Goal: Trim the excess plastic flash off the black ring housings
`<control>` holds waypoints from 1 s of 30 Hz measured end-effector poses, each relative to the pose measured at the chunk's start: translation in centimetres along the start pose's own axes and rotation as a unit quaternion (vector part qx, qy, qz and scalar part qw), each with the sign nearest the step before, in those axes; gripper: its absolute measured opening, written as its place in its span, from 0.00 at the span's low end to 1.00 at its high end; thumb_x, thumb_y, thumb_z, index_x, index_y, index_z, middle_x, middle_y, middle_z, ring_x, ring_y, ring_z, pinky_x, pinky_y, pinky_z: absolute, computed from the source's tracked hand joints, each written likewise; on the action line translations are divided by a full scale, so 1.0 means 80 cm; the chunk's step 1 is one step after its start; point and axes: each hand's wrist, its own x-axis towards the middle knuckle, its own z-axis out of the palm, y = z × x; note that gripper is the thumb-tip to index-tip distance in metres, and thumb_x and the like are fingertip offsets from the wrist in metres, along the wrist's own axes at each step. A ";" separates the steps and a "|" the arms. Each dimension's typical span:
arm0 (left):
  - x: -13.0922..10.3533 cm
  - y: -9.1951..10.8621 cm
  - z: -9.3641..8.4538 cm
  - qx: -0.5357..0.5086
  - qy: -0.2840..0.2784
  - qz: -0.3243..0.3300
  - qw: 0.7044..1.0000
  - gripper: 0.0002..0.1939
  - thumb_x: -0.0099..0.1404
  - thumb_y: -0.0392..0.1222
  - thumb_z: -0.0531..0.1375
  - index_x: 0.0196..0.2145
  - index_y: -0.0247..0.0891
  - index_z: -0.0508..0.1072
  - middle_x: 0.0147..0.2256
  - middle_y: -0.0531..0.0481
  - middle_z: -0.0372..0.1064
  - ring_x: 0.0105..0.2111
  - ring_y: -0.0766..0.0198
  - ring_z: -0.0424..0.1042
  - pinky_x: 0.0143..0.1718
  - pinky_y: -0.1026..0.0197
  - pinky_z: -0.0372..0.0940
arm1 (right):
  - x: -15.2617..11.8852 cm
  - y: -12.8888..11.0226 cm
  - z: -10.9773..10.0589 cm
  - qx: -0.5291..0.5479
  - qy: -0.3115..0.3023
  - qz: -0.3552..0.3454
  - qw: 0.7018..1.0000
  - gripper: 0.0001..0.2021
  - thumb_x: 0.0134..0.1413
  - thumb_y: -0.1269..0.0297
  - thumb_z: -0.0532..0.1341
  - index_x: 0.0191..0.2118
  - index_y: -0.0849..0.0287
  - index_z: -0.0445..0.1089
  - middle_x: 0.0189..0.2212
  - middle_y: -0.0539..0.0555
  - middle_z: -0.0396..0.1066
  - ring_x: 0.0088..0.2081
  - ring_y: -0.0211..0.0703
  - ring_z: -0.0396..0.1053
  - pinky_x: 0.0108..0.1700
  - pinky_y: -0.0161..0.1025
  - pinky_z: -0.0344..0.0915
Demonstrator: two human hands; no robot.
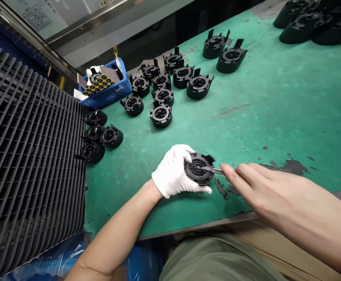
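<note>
Two forearms (120,230) slant inward — left hand (174,173) curled round a black housing (195,176), right hand (248,181) pinching a metal tool (214,170).

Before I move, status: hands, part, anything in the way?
Gloved left hand holding round black part. Bare right hand gripping metal tool, tip at part's middle. Other black parts farther back, apart from both hands.

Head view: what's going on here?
The person's white-gloved left hand holds a round black part at the green table. The bare right hand holds a thin metal tool, its tip at the part's middle. Similar black parts sit farther back, some near a blue bin.
</note>
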 end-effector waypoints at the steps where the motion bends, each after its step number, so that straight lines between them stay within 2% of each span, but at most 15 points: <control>1: 0.000 0.000 0.001 0.003 0.003 0.003 1.000 0.62 0.39 0.86 0.92 0.52 0.50 0.64 0.61 0.37 0.80 0.59 0.37 0.88 0.63 0.31 0.88 | 0.001 -0.002 -0.001 -0.023 0.001 -0.017 1.000 0.35 0.66 0.84 0.57 0.72 0.63 0.83 0.43 0.62 0.85 0.40 0.60 0.80 0.43 0.52 0.81; 3: -0.001 0.000 0.002 0.013 0.010 0.008 1.000 0.62 0.38 0.88 0.91 0.50 0.50 0.65 0.60 0.37 0.80 0.59 0.37 0.88 0.62 0.31 0.88 | 0.002 -0.005 -0.002 -0.067 0.004 -0.050 0.997 0.33 0.66 0.84 0.56 0.70 0.66 0.83 0.41 0.62 0.84 0.39 0.59 0.79 0.42 0.52 0.80; 7: -0.002 0.001 0.004 0.036 0.013 0.003 0.999 0.63 0.36 0.90 0.90 0.48 0.50 0.64 0.59 0.37 0.80 0.58 0.36 0.88 0.61 0.31 0.88 | 0.001 -0.015 -0.004 -0.055 0.005 -0.030 0.998 0.33 0.65 0.84 0.57 0.70 0.64 0.82 0.44 0.63 0.86 0.40 0.59 0.80 0.41 0.52 0.79; 12: -0.004 0.001 0.005 0.044 0.019 0.010 0.999 0.62 0.38 0.92 0.88 0.48 0.50 0.65 0.58 0.37 0.79 0.59 0.37 0.87 0.62 0.32 0.87 | -0.001 -0.032 -0.007 -0.069 0.019 -0.016 0.997 0.30 0.63 0.86 0.57 0.66 0.71 0.82 0.39 0.61 0.82 0.37 0.56 0.80 0.39 0.50 0.78; 16: -0.006 0.005 0.008 0.056 0.029 -0.005 0.998 0.61 0.37 0.93 0.88 0.47 0.49 0.69 0.57 0.38 0.79 0.59 0.36 0.86 0.64 0.32 0.87 | -0.004 -0.046 -0.004 -0.063 0.011 0.019 0.998 0.31 0.64 0.85 0.59 0.69 0.66 0.81 0.39 0.58 0.82 0.37 0.54 0.79 0.37 0.46 0.76; 19: -0.004 0.011 0.010 0.064 0.018 -0.022 0.998 0.58 0.39 0.92 0.89 0.46 0.48 0.72 0.54 0.39 0.79 0.58 0.36 0.86 0.64 0.32 0.87 | -0.002 -0.054 -0.002 -0.078 0.006 0.036 0.996 0.31 0.63 0.85 0.60 0.69 0.66 0.81 0.37 0.56 0.79 0.36 0.53 0.78 0.38 0.45 0.76; 22: 0.000 0.017 0.007 0.051 -0.002 -0.038 0.998 0.54 0.41 0.87 0.91 0.43 0.48 0.72 0.51 0.40 0.80 0.55 0.36 0.86 0.65 0.31 0.87 | 0.003 -0.057 -0.003 -0.106 0.015 0.029 0.994 0.28 0.63 0.85 0.60 0.65 0.69 0.83 0.37 0.57 0.78 0.36 0.54 0.77 0.38 0.47 0.76; 24: 0.001 0.018 0.002 0.012 0.002 -0.053 0.998 0.57 0.38 0.86 0.92 0.43 0.49 0.69 0.55 0.37 0.82 0.58 0.35 0.87 0.67 0.30 0.87 | 0.005 -0.054 -0.002 -0.120 0.024 0.025 0.992 0.28 0.64 0.86 0.59 0.64 0.71 0.83 0.36 0.57 0.77 0.35 0.53 0.77 0.37 0.46 0.74; 26: 0.002 0.017 -0.005 -0.040 -0.005 -0.047 0.998 0.60 0.34 0.83 0.94 0.47 0.50 0.67 0.66 0.31 0.82 0.66 0.30 0.87 0.70 0.26 0.86 | 0.003 -0.048 -0.001 -0.123 0.023 0.026 0.992 0.28 0.64 0.87 0.58 0.65 0.71 0.82 0.36 0.55 0.77 0.35 0.52 0.77 0.37 0.45 0.74; 28: 0.003 0.016 -0.011 -0.077 -0.035 -0.028 0.996 0.61 0.36 0.76 0.97 0.51 0.51 0.67 0.75 0.29 0.79 0.74 0.27 0.85 0.75 0.22 0.84 | -0.003 -0.044 0.003 -0.112 0.018 0.030 0.993 0.29 0.65 0.87 0.58 0.67 0.68 0.81 0.38 0.55 0.78 0.36 0.51 0.79 0.38 0.45 0.74; 30: 0.006 0.016 -0.015 -0.092 -0.065 -0.018 0.994 0.59 0.42 0.67 0.99 0.58 0.51 0.71 0.76 0.31 0.80 0.75 0.29 0.86 0.78 0.21 0.82 | -0.010 -0.042 0.006 -0.093 0.018 0.039 0.995 0.31 0.65 0.87 0.58 0.70 0.67 0.78 0.39 0.54 0.79 0.37 0.50 0.79 0.38 0.44 0.74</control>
